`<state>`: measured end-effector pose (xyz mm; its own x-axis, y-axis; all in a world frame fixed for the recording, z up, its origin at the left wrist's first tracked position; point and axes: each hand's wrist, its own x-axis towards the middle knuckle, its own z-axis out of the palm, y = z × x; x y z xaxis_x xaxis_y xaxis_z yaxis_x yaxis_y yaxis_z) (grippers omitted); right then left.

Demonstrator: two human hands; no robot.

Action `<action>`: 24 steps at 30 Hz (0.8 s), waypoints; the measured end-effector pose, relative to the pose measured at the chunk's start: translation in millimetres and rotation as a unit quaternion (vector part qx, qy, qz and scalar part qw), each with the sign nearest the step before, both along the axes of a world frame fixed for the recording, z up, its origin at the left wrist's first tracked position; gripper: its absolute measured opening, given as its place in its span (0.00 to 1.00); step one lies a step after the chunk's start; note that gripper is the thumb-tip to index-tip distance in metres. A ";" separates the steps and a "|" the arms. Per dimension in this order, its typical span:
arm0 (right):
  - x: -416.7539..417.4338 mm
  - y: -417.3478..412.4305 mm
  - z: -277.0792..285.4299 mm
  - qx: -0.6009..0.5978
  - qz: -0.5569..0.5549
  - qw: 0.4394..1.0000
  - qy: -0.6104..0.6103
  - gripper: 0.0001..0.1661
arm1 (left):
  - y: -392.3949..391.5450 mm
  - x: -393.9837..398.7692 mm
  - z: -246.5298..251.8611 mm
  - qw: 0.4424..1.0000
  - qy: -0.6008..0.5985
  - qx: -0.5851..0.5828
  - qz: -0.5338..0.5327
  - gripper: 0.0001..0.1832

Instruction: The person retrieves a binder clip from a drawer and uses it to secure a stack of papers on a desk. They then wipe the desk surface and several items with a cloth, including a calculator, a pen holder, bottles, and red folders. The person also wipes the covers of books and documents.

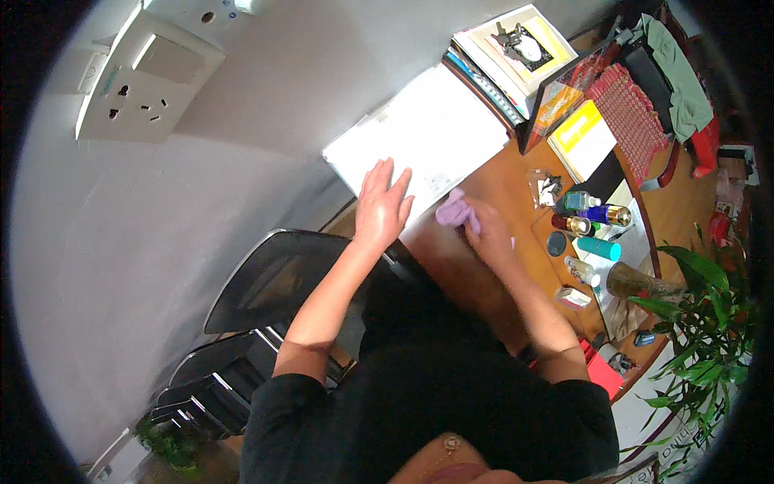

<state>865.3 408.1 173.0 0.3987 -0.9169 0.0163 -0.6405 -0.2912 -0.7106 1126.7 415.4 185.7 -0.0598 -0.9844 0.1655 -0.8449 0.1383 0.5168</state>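
My left hand (381, 209) rests on the near left part of a white stack of papers (423, 133), fingers spread and nothing gripped. The stack lies at the wall end of a wooden desk (459, 260). My right hand (493, 236) holds a crumpled purple cloth (455, 210) against the desktop, just right of the papers' near corner. The fingertips are partly hidden by the cloth.
Right of my right hand stand several bottles, among them a teal cylinder (598, 248) and a blue bottle (604, 214). A monitor (559, 100) and books (514, 54) stand beyond. Black mesh chairs (284, 278) line the wall; a leafy plant (701, 327) overhangs the right edge.
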 end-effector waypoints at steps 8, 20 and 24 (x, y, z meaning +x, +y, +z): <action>68.8 -170.2 48.1 -0.164 -0.014 0.985 -0.055 0.16 | 48.0 12.4 -22.4 1.000 -0.015 0.014 0.015 0.24; 149.7 -113.1 -51.3 -0.389 0.042 0.919 0.056 0.23 | 50.1 11.8 -29.0 1.000 0.003 0.010 0.019 0.28; 152.2 -84.1 -14.1 -0.224 0.256 0.940 0.008 0.20 | 52.5 14.2 -31.7 0.999 0.004 0.027 0.018 0.28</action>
